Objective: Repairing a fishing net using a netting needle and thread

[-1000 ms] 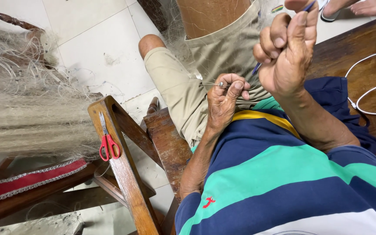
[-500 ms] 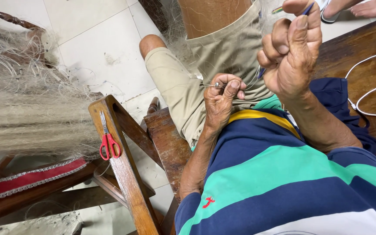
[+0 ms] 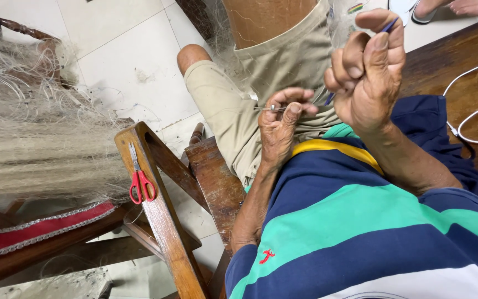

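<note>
the shirt (image 3: 372, 232) has stripes of dark blue, green, yellow and white, with a tiny red mark. the shorts (image 3: 261, 83) are tan. the scissors (image 3: 141, 185) have red handles. the cushion (image 3: 40, 232) is red with a silver edge. the cord (image 3: 474, 116) is white.

Striped shirt (image 3: 360, 232) — navy, green; khaki shorts (image 3: 239, 111)

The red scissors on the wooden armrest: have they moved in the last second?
No. The red scissors lie at the same spot on the wooden armrest, blades pointing up its length as before.
</note>
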